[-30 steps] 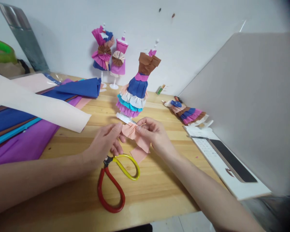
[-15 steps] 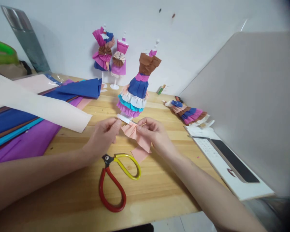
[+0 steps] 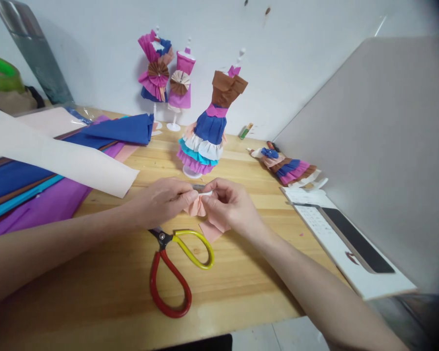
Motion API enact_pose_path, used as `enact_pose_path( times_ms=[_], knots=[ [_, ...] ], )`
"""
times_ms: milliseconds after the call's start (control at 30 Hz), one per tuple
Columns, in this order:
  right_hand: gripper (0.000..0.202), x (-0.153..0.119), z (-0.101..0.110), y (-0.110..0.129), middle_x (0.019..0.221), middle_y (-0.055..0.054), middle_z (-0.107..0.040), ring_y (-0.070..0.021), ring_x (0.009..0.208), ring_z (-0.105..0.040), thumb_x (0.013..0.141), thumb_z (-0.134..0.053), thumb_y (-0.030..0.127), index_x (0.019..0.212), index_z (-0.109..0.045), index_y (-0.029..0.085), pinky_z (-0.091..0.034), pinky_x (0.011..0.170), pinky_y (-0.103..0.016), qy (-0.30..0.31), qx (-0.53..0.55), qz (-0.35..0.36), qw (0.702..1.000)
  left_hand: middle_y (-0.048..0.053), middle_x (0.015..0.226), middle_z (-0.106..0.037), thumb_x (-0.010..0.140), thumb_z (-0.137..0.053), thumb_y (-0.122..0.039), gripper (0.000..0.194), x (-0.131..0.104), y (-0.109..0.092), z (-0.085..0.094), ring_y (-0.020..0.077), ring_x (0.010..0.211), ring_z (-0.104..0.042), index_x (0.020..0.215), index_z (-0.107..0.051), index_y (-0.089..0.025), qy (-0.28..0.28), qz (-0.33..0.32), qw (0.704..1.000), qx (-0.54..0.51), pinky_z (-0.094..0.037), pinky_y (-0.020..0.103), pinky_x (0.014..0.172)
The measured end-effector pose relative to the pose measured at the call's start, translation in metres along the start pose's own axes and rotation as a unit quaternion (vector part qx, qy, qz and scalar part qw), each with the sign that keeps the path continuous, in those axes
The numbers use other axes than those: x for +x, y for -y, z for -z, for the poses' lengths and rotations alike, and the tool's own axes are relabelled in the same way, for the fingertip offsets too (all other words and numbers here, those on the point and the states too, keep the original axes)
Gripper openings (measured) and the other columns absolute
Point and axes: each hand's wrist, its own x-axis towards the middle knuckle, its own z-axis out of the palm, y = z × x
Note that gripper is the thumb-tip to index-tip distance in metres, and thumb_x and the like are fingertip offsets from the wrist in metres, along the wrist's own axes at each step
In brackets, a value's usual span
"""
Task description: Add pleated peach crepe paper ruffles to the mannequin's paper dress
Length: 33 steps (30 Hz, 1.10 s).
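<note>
Both hands meet over the wooden table around a pleated strip of peach crepe paper [image 3: 196,207]. My left hand [image 3: 168,197] pinches its left end. My right hand [image 3: 229,204] is closed on the other side, thumb and fingers pressed on the gathered upper edge, where a narrow white strip [image 3: 206,193] shows. A flat peach paper piece [image 3: 209,231] lies just below the right hand. Scissors [image 3: 162,237] with one red and one yellow handle lie nearest the left hand, their blades partly hidden under it. Behind the hands stands a small dress form [image 3: 209,126] in a tiered paper dress.
Rolled coloured paper [image 3: 117,130] and a long cream strip [image 3: 76,158] lie at left. Two more dressed forms [image 3: 180,87] stand by the wall. Another paper dress [image 3: 290,165] lies at right beside a white board [image 3: 336,243] and a grey partition [image 3: 388,122].
My left hand has moved right, close against my right hand, and now covers most of the white strip's end and the pleats' left part. The view has shifted slightly.
</note>
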Motion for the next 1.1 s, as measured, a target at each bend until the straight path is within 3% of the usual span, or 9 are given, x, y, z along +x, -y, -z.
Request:
enact_pose_path(
  times_ms=[133, 333, 533, 667, 833, 933, 1100],
  knots=[
    [0.019, -0.0028, 0.0002, 0.0001, 0.058, 0.002, -0.058, -0.0114, 0.050, -0.049, 0.075, -0.061, 0.031, 0.087, -0.063, 0.016, -0.035, 0.049, -0.023, -0.023, -0.064, 0.049, 0.996, -0.001, 0.065, -0.061, 0.088, -0.040, -0.029, 0.031, -0.0015, -0.0032, -0.0016, 0.0114, 0.064, -0.053, 0.071, -0.062, -0.016, -0.003, 0.024, 0.999, -0.025, -0.033, 0.024, 0.060],
    [0.021, -0.0059, 0.0037, 0.0064, 0.054, 0.004, -0.055, -0.0104, 0.048, -0.047, 0.078, -0.060, 0.026, 0.096, -0.065, 0.016, -0.034, 0.050, -0.023, -0.032, -0.135, 0.079, 0.987, 0.001, 0.071, -0.064, 0.087, -0.039, -0.028, 0.031, -0.0034, -0.0039, -0.0016, 0.0125, 0.067, -0.053, 0.073, -0.064, -0.016, -0.022, -0.009, 1.000, -0.011, -0.034, 0.024, 0.063],
    [0.021, -0.0048, 0.0032, 0.0061, 0.054, 0.004, -0.054, -0.0105, 0.049, -0.047, 0.080, -0.061, 0.027, 0.096, -0.067, 0.015, -0.033, 0.051, -0.023, -0.021, -0.159, 0.086, 0.983, -0.001, 0.066, -0.061, 0.092, -0.033, -0.040, 0.042, -0.0004, -0.0027, 0.0033, 0.0111, 0.062, -0.052, 0.067, -0.058, -0.016, 0.044, 0.036, 0.993, -0.105, -0.036, 0.023, 0.061],
    [0.018, -0.0055, 0.0018, 0.0061, 0.057, 0.003, -0.056, -0.0103, 0.051, -0.048, 0.080, -0.060, 0.025, 0.093, -0.068, 0.016, -0.035, 0.052, -0.023, -0.009, -0.173, 0.097, 0.980, 0.000, 0.065, -0.061, 0.092, -0.031, -0.047, 0.050, 0.0019, 0.0024, 0.0028, 0.0124, 0.062, -0.053, 0.068, -0.060, -0.015, 0.075, 0.044, 0.990, -0.114, -0.037, 0.024, 0.061],
    [0.018, -0.0063, 0.0010, 0.0040, 0.056, 0.004, -0.058, -0.0105, 0.051, -0.049, 0.080, -0.060, 0.022, 0.095, -0.068, 0.016, -0.035, 0.053, -0.023, -0.012, -0.187, 0.091, 0.978, 0.000, 0.077, -0.071, 0.092, -0.038, -0.038, 0.039, 0.0021, 0.0029, 0.0006, 0.0132, 0.073, -0.061, 0.075, -0.067, -0.017, 0.120, 0.022, 0.985, -0.123, -0.041, 0.022, 0.072],
    [0.017, -0.0066, 0.0014, 0.0037, 0.056, 0.003, -0.059, -0.0105, 0.051, -0.050, 0.080, -0.061, 0.022, 0.094, -0.068, 0.016, -0.035, 0.052, -0.023, -0.008, -0.190, 0.086, 0.978, 0.002, 0.082, -0.072, 0.088, -0.041, -0.032, 0.032, 0.0013, 0.0028, -0.0001, 0.0146, 0.077, -0.062, 0.079, -0.068, -0.016, 0.118, 0.033, 0.988, -0.099, -0.041, 0.024, 0.073],
    [0.015, -0.0067, 0.0015, 0.0046, 0.057, 0.003, -0.061, -0.0115, 0.052, -0.052, 0.080, -0.061, 0.023, 0.093, -0.067, 0.017, -0.036, 0.052, -0.023, -0.006, -0.196, 0.082, 0.977, 0.001, 0.067, -0.062, 0.086, -0.043, -0.039, 0.035, -0.0007, -0.0058, 0.0018, 0.0119, 0.062, -0.052, 0.075, -0.065, -0.016, 0.114, 0.059, 0.987, -0.096, -0.036, 0.022, 0.057]
  ],
)
